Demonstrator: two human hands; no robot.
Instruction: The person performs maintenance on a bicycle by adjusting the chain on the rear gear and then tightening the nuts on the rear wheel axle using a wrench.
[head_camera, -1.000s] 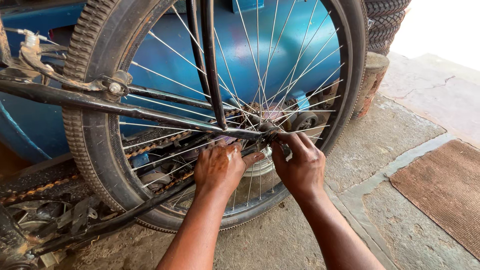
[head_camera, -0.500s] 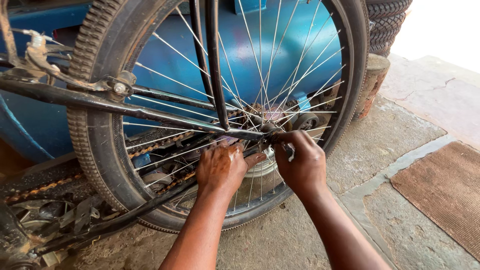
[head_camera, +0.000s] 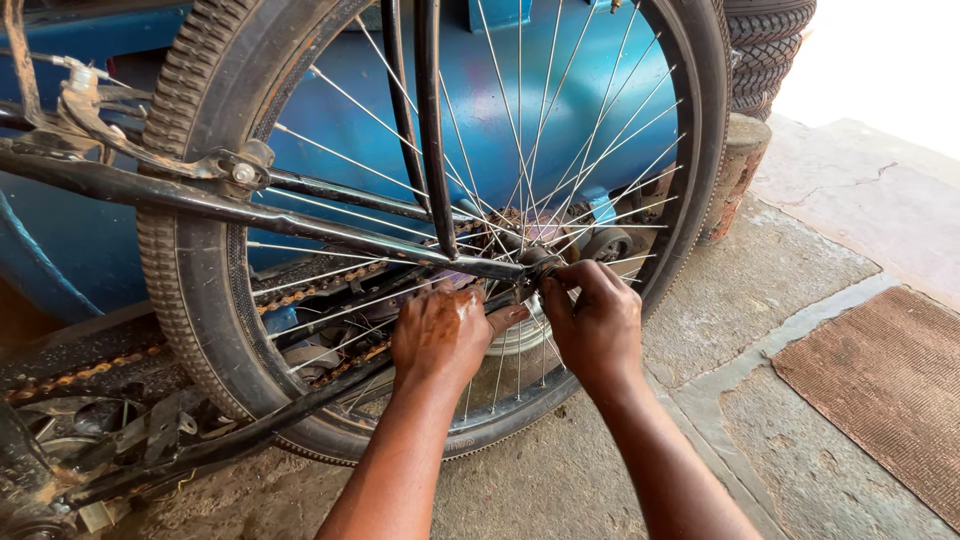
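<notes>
A bicycle's rear wheel with a black knobbly tyre and silver spokes fills the view, held in a black frame. My left hand rests against the frame stay just left of the hub, fingers curled on it. My right hand pinches the axle end at the hub, fingers closed around a small part there that I cannot make out. A rusty chain runs behind the spokes toward the sprocket.
A blue metal drum stands behind the wheel. Stacked tyres sit at the top right on a stump. A brown mat lies on the concrete floor at right. Greasy parts and another chain clutter the left.
Both hands stay at the hub with only small finger shifts. The view has drifted slightly.
</notes>
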